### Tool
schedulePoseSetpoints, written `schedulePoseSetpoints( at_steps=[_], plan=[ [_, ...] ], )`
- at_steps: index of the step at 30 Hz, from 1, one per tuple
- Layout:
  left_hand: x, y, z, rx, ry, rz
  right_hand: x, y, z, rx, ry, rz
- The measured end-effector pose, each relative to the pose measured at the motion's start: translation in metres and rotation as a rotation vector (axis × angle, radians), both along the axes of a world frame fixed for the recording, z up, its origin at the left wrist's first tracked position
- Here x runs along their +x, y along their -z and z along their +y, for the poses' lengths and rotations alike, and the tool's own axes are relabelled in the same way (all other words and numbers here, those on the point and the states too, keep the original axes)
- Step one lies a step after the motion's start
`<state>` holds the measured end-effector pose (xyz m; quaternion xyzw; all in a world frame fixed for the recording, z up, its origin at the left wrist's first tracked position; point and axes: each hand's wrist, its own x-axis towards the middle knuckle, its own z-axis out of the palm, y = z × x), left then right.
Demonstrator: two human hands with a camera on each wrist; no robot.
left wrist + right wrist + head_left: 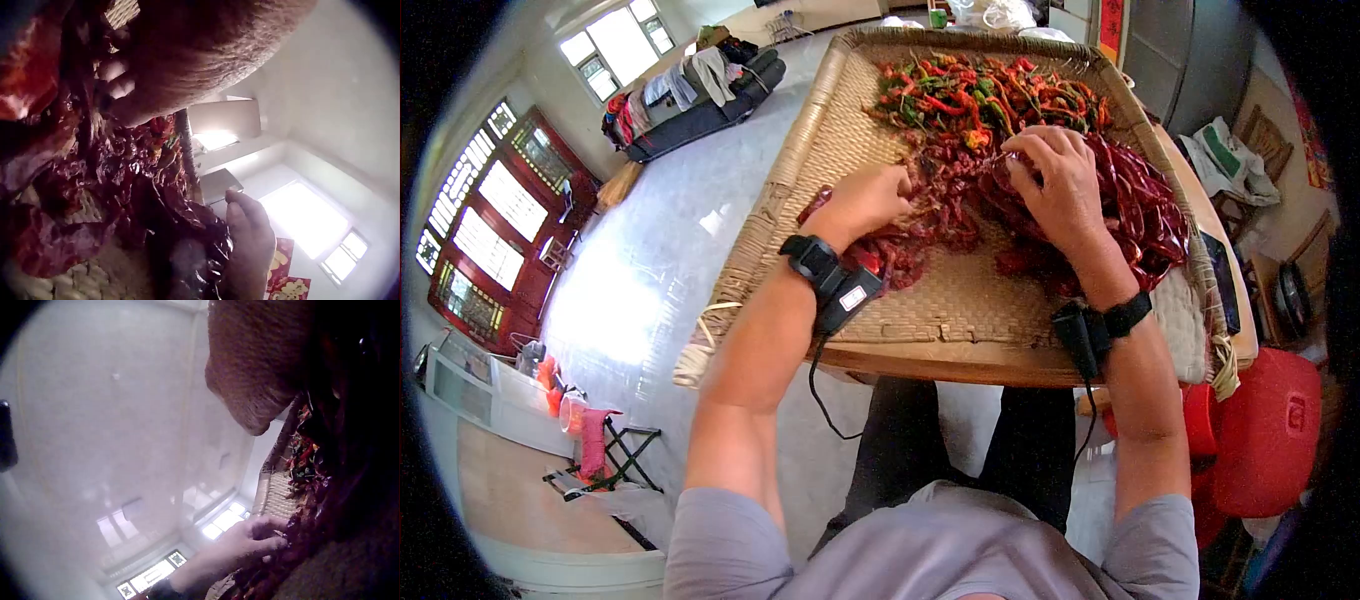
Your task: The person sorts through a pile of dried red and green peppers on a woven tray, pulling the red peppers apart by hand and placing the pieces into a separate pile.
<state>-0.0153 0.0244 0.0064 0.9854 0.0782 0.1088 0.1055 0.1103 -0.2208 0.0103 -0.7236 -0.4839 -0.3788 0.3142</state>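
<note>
Dried red chilies lie heaped on a woven bamboo tray (820,125). My left hand (865,205) is low over a looser pile of wrinkled chilies (900,262) at the left, its bent fingertips (115,84) among them in the left wrist view; I cannot tell whether they grip one. My right hand (1055,185) is at the inner edge of a big pile of glossy dark red chilies (1145,215). Its thumb and forefinger pinch a dried chili (1003,172). Between the hands runs a strip of shrivelled chilies (950,205).
Smaller red, orange and green chilies (990,95) cover the tray's far end. Under the tray is a wooden table (940,366). A red plastic stool (1265,430) stands at the right, a folding stool (615,455) on the floor at the left. Clothes lie on a dark couch (700,100) farther back.
</note>
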Motion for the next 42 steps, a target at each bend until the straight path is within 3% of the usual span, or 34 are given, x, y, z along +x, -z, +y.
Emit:
schedulePoseSetpoints(
  at_steps=[5, 9, 10, 13, 17, 18, 27, 30, 33, 36, 39, 42],
  plan=[
    [0.001, -0.015, -0.007, -0.182, -0.109, -0.209, 0.0, -0.001, 0.0, 0.015, -0.014, 0.02],
    [0.009, -0.027, -0.01, -0.773, 0.189, -0.295, 0.003, 0.001, 0.002, 0.04, 0.007, 0.025],
    [0.009, -0.027, -0.005, -0.711, 0.218, -0.371, 0.003, 0.0, 0.002, 0.044, -0.001, 0.038],
    [0.006, -0.017, 0.029, -0.278, -0.07, -0.319, 0.003, -0.001, 0.0, 0.067, -0.014, 0.034],
    [-0.011, -0.004, 0.052, 0.042, -0.179, 0.088, 0.001, -0.003, 0.0, 0.076, -0.021, 0.069],
    [-0.013, -0.002, 0.048, 0.045, -0.234, 0.084, 0.0, -0.003, 0.0, 0.071, -0.027, 0.075],
    [-0.014, 0.002, 0.04, 0.225, -0.092, 0.073, 0.0, -0.002, 0.0, 0.029, -0.054, 0.087],
    [-0.017, -0.004, 0.036, 0.064, -0.15, 0.075, 0.0, -0.002, 0.001, 0.028, -0.059, 0.1],
    [-0.018, 0.01, 0.047, 0.238, -0.03, -0.148, 0.0, -0.002, 0.001, 0.014, -0.072, 0.094],
    [-0.018, 0.01, 0.051, 0.205, 0.233, -0.169, -0.001, -0.002, 0.001, -0.008, -0.073, 0.106],
    [-0.015, 0.004, 0.046, 0.077, 0.073, -0.016, -0.001, -0.002, 0.001, -0.036, -0.08, 0.142],
    [-0.021, 0.0, 0.05, 0.096, 0.029, -0.094, -0.001, -0.001, 0.002, -0.047, -0.088, 0.153]
  ],
)
